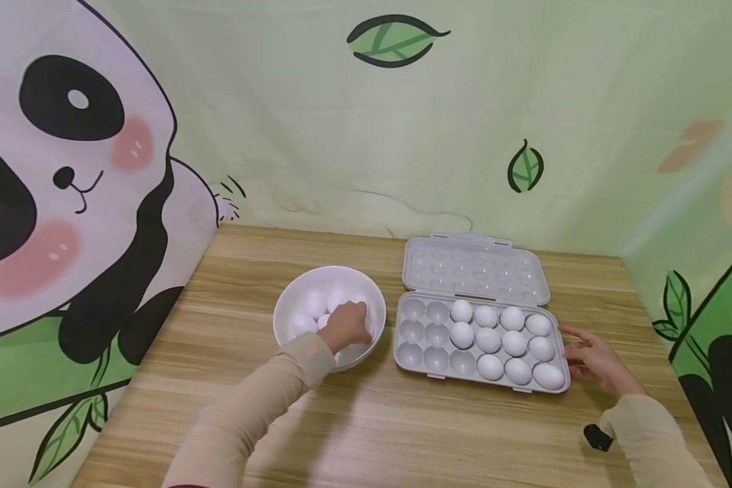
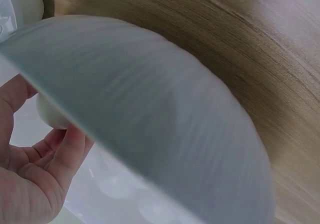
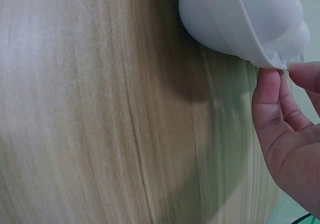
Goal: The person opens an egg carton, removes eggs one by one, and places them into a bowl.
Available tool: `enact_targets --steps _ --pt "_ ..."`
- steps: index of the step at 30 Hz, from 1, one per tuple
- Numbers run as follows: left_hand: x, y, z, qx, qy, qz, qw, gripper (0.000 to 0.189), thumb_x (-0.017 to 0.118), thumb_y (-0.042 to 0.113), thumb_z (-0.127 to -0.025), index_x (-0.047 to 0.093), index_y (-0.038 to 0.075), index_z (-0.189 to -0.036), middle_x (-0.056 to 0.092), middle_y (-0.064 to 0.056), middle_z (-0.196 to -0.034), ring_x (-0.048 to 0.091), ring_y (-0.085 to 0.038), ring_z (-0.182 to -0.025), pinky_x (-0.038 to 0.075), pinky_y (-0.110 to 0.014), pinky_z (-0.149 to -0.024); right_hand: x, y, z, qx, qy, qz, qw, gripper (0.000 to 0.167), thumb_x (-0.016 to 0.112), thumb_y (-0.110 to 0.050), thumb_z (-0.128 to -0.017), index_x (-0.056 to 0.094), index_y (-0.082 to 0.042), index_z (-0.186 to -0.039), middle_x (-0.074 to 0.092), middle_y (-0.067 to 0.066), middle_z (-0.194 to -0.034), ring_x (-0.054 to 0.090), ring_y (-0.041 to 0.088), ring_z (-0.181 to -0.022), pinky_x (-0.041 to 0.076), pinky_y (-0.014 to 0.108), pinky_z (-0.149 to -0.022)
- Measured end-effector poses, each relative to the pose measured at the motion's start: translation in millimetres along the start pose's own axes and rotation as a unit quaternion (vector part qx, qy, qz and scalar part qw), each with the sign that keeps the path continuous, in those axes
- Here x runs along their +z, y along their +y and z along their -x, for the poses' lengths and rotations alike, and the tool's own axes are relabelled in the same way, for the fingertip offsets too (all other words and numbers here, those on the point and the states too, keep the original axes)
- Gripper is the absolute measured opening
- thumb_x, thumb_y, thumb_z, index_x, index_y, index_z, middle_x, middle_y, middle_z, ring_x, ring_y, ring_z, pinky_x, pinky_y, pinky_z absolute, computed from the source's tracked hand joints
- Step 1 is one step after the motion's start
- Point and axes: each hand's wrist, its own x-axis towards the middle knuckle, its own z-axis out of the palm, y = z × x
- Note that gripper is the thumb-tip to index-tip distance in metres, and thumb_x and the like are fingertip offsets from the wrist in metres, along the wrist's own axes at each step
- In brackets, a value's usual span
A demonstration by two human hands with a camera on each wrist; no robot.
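Observation:
Inside the white bowl (image 1: 368, 286), my left hand (image 1: 346, 327) reaches down among several white eggs (image 1: 303, 324). The left wrist view shows its thumb and fingers pinching an egg (image 2: 50, 113) just inside the rim, the bowl's wall covering part of it. To the right lies an open grey-white egg carton (image 1: 416, 370), white eggs (image 1: 514, 343) filling its right side and the cups at its left end bare. My right hand (image 1: 598, 362) pinches the carton's right edge, thumb above and fingers against the outside in the right wrist view.
The carton's lid (image 1: 476, 271) lies folded back toward the curtain (image 1: 317, 122), which has a panda and leaves printed on it. A small black object (image 1: 598, 438) is by the right sleeve. Everything stands on a wood-grain table (image 1: 366, 434).

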Motion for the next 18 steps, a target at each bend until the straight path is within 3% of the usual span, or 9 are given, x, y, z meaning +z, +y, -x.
enact_targets --steps 11,17,18 --pt "-3.0 3.5 2.7 -0.001 0.015 -0.016 0.9998 0.035 0.075 0.025 -0.061 0.051 0.008 -0.079 0.059 -0.010 -0.078 0.055 -0.024 -0.069 0.045 -0.033 -0.056 -0.7 0.3 0.5 -0.007 -0.002 -0.015 0.9999 0.050 0.051 -0.008 -0.087 0.036 -0.017 -0.133 0.055 -0.012 -0.083 0.055 0.004 -0.072 0.049 0.025 -0.063" --pt "-3.5 -1.4 -4.7 -0.004 0.012 -0.020 0.9997 0.038 0.076 0.029 -0.060 0.052 0.007 -0.078 0.060 -0.011 -0.076 0.057 -0.025 -0.068 0.046 -0.035 -0.057 -0.7 0.7 0.4 -0.007 -0.004 -0.018 0.9998 0.051 0.052 -0.009 -0.086 0.035 -0.015 -0.133 0.056 -0.011 -0.083 0.055 0.004 -0.073 0.048 0.026 -0.063" --pt "-2.1 -4.2 -7.0 0.010 0.031 -0.025 0.9992 0.039 0.077 0.031 -0.058 0.051 0.007 -0.076 0.059 -0.010 -0.072 0.055 -0.024 -0.064 0.044 -0.034 -0.054 -0.7 0.9 0.2 -0.006 -0.004 -0.019 0.9998 0.051 0.053 -0.009 -0.086 0.035 -0.015 -0.133 0.056 -0.011 -0.083 0.055 0.004 -0.073 0.048 0.026 -0.063"
